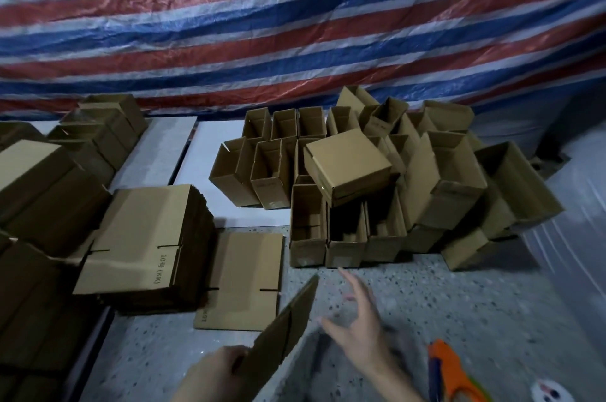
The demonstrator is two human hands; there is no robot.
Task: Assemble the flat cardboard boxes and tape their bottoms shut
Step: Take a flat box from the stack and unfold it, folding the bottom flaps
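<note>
My left hand [213, 372] grips the near end of a flat folded cardboard box [285, 332], which tilts up and away from me. To its right my right hand [357, 329] hovers with fingers spread and holds nothing; it is motion-blurred. A single flat box [246, 277] lies on the speckled floor ahead. Beside it on the left stands a tall stack of flat boxes [147, 237]. An orange tape dispenser [449, 372] lies at the lower right, partly cut off by the frame.
A heap of assembled open boxes [377, 185] fills the middle and right, one closed box [347, 165] lying on top. More boxes [101, 132] are piled at the left. White boards [203, 152] cover the floor behind. A striped tarp [295, 24] hangs at the back.
</note>
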